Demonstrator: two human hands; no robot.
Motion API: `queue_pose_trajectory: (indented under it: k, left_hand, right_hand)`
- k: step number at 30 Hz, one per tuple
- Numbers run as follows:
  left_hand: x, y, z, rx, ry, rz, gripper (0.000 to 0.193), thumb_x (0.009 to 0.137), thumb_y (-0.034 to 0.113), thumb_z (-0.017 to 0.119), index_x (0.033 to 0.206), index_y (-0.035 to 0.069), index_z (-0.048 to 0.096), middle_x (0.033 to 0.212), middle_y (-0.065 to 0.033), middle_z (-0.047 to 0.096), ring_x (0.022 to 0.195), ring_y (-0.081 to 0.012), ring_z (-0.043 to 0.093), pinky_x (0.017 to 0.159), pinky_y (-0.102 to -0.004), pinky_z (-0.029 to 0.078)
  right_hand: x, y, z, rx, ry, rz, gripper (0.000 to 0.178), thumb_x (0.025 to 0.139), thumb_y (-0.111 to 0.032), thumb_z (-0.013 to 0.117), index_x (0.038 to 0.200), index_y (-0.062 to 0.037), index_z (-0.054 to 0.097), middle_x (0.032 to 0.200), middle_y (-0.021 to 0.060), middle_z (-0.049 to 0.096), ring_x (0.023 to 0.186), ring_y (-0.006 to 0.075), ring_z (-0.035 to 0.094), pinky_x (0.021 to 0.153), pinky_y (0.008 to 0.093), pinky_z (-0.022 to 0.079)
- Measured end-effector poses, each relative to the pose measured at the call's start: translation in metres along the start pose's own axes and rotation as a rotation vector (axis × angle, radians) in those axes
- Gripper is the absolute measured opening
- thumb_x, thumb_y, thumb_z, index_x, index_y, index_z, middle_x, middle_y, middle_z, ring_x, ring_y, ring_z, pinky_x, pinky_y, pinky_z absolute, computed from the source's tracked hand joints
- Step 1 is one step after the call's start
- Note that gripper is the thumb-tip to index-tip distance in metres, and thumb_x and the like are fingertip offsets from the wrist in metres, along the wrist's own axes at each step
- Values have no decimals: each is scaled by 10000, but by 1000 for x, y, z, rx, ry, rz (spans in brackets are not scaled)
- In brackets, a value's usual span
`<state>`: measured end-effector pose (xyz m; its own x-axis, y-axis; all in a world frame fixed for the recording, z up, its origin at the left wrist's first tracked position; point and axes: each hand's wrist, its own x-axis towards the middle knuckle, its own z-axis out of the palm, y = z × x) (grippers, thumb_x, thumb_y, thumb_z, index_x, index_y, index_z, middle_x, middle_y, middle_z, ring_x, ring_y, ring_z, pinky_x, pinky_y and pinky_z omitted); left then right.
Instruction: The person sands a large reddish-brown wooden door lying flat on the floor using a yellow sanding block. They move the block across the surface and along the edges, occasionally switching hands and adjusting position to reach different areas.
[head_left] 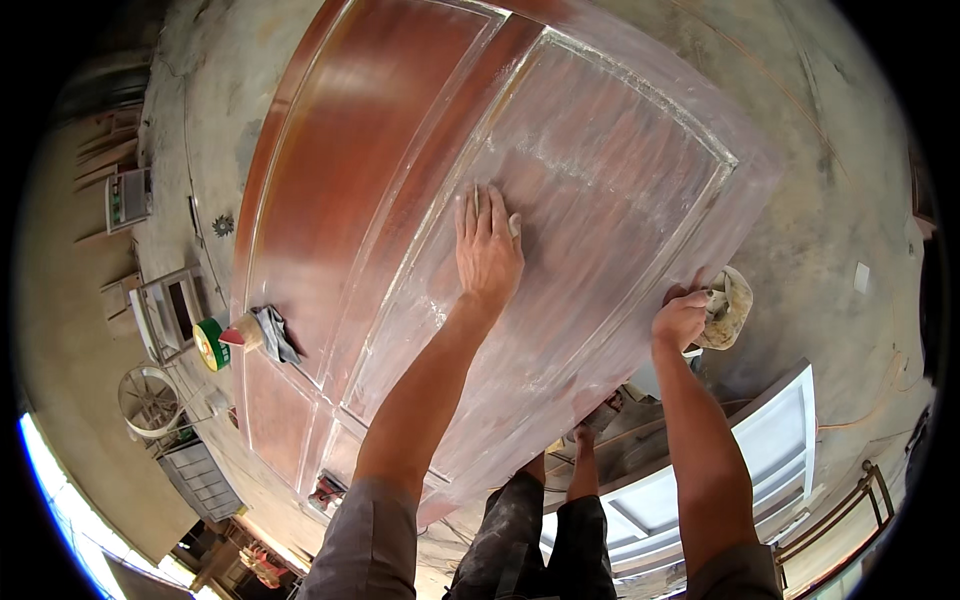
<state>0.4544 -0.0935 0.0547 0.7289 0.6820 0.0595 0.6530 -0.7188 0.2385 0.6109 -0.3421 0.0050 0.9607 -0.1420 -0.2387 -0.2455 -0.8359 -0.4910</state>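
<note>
A large reddish-brown wooden door (370, 130) with recessed panels lies in front of me, its right part dulled by whitish, streaky residue. My left hand (487, 250) presses flat on that whitish panel (600, 200), fingers together. A pale edge of what looks like a piece of sandpaper (515, 226) shows beside the thumb; most of it is hidden under the palm. Off the door's right edge, my right hand (682, 318) grips a stained, off-white plastic container (735, 310) by its handle. Its contents are hard to make out.
On the door's left side lie a grey cloth (275, 335) and a green round tin (211, 345). A white panelled frame (790, 420) stands at lower right. Further left are a fan (150, 402) and a white framed piece (172, 310) on the concrete floor (840, 240).
</note>
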Motion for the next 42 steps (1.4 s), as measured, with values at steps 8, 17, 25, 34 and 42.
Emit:
queue_pose_trajectory:
  k: [8, 17, 25, 34, 42]
  left_hand:
    - [-145, -83, -39, 83, -125, -58, 566, 1084, 198, 512, 1550, -101, 397, 1630, -286, 384, 1527, -445, 347, 1277, -548, 259]
    - [18, -18, -12, -41, 44, 47, 515, 1066, 152, 550, 1511, -84, 442, 1571, -271, 463, 1512, -439, 367, 1274, -539, 281]
    - [-176, -92, -32, 84, -42, -205, 608, 1040, 129, 556, 1577, -76, 359, 1639, -283, 369, 1544, -454, 311, 1279, -540, 256]
    - [-225, -112, -50, 88, -169, -343, 568, 1079, 158, 500, 1586, -61, 365, 1649, -289, 352, 1546, -442, 318, 1272, -566, 247]
    - [-102, -55, -26, -37, 12, -149, 596, 1050, 121, 542, 1584, -63, 353, 1637, -269, 381, 1542, -440, 321, 1275, -556, 260]
  right_hand:
    - [-9, -22, -15, 142, -145, 156, 652, 1087, -346, 146, 1503, -153, 610, 684, 56, 657, 645, 246, 603, 760, 395, 522]
    - [-3, 4, 1, 9, -70, 39, 658, 1084, -369, 129, 1517, -209, 598, 831, 98, 744, 854, 351, 670, 915, 477, 509]
    - [-8, -19, -18, 17, -150, 137, 641, 1077, -375, 144, 1516, -259, 597, 920, 94, 784, 938, 353, 710, 970, 467, 520]
    - [8, 4, -1, -82, -91, 52, 616, 1083, -392, 161, 1554, -291, 545, 1062, 64, 802, 1067, 345, 714, 1049, 472, 491]
    - [7, -6, -8, -123, -128, 40, 599, 1090, -391, 173, 1564, -298, 528, 1186, 80, 782, 1130, 370, 690, 1068, 478, 481]
